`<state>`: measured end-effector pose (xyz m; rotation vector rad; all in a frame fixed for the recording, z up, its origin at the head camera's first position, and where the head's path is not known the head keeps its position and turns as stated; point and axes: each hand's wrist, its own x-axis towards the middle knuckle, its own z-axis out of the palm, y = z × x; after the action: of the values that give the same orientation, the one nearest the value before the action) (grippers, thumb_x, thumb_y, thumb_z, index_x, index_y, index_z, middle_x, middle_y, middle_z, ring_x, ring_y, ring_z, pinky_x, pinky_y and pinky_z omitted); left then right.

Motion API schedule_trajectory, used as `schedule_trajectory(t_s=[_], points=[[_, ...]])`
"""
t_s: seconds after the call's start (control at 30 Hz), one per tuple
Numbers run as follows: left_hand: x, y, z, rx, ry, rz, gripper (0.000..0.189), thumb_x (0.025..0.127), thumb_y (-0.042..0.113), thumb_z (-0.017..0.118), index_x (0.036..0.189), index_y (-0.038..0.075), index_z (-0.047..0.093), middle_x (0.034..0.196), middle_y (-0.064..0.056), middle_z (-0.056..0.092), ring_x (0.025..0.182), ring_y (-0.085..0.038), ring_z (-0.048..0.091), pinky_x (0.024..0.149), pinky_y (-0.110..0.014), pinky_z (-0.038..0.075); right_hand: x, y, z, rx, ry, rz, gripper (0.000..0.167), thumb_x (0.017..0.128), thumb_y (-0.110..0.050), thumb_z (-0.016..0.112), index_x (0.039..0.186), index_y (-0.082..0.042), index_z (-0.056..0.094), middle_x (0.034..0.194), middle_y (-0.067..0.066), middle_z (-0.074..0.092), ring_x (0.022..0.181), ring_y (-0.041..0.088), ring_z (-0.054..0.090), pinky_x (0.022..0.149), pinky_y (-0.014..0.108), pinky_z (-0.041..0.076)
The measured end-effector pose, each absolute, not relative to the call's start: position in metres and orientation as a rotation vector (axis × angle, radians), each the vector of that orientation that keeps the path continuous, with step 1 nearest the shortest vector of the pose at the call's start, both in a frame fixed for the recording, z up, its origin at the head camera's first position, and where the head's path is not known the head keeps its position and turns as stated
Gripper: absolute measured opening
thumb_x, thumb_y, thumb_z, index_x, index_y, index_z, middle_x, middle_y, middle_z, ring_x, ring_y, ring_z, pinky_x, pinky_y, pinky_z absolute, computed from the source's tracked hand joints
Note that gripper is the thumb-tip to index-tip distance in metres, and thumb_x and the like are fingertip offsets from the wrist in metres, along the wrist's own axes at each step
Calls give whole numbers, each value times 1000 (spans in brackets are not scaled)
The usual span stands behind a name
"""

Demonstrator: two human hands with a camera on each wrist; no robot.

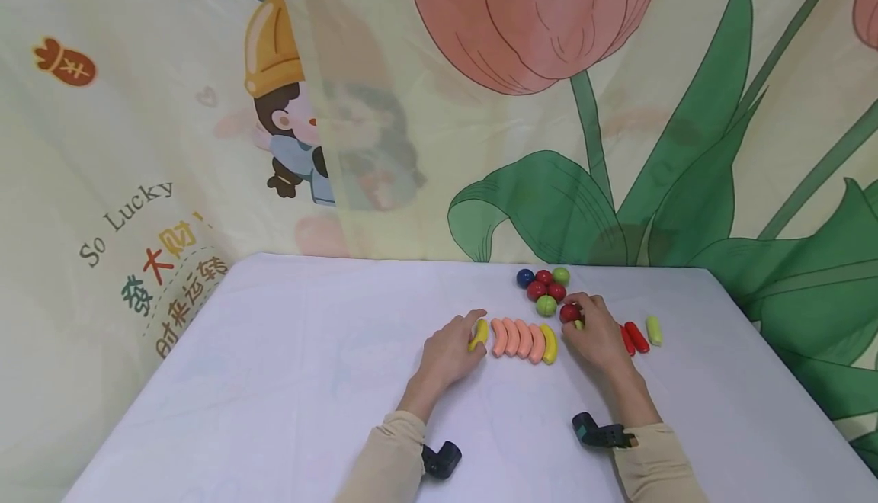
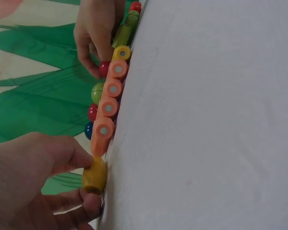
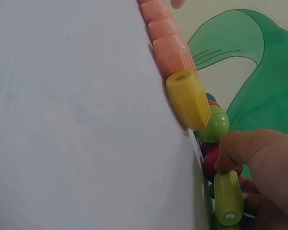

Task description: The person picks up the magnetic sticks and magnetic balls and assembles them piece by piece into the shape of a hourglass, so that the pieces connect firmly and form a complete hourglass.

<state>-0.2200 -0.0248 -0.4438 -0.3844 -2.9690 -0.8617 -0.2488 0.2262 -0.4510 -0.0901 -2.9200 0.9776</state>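
My left hand (image 1: pixel 449 347) pinches a yellow banana-shaped piece (image 2: pixel 94 176) between thumb and fingers, at the left end of a row. That row has several curved salmon-pink pieces (image 1: pixel 523 339) and another yellow piece (image 1: pixel 549 344) at its right end. Beyond the row, my right hand (image 1: pixel 595 333) curls over a ridged light-green piece (image 3: pixel 228 197), its thumb at that piece's far end and the other fingers partly hidden. A dark red ball (image 1: pixel 568 313) sits right by the right hand's fingertips. The hand covers most of the green piece in the head view.
Behind the row lies a cluster of balls: blue (image 1: pixel 525 278), several red (image 1: pixel 536 290) and green (image 1: pixel 546 305). Right of the right hand are red elongated pieces (image 1: pixel 636 337) and a pale-green piece (image 1: pixel 654 331). A white cloth (image 1: pixel 274 381) covers the table; a printed curtain (image 1: pixel 384 107) hangs behind.
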Motion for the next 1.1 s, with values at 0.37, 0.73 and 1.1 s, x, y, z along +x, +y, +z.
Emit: schedule_trajectory(t_s=[0.37, 0.73, 1.1], points=[[-217, -25, -441, -390, -2988, -801, 37, 85, 26, 64, 120, 19, 58, 86, 1, 52, 62, -11, 44, 52, -25, 35, -250, 225, -452, -98, -2891, 992, 46, 84, -11, 58, 128, -5, 47, 122, 22, 43, 105, 36, 51, 88, 50, 50], [-217, -26, -441, -356, -2976, -861, 36, 80, 28, 73, 111, 16, 59, 81, 2, 51, 67, -11, 46, 57, -25, 36, -248, 225, -453, -63, -2874, 981, 43, 90, -16, 59, 129, -4, 45, 118, 22, 46, 95, 31, 51, 77, 41, 54], [-219, -36, -437, -400, -2968, -972, 33, 81, 18, 71, 111, 11, 60, 81, -2, 54, 68, -13, 47, 63, -27, 38, -248, 225, -453, 25, -2887, 958, 49, 94, -13, 52, 140, -3, 37, 127, 25, 45, 113, 39, 50, 92, 54, 47]])
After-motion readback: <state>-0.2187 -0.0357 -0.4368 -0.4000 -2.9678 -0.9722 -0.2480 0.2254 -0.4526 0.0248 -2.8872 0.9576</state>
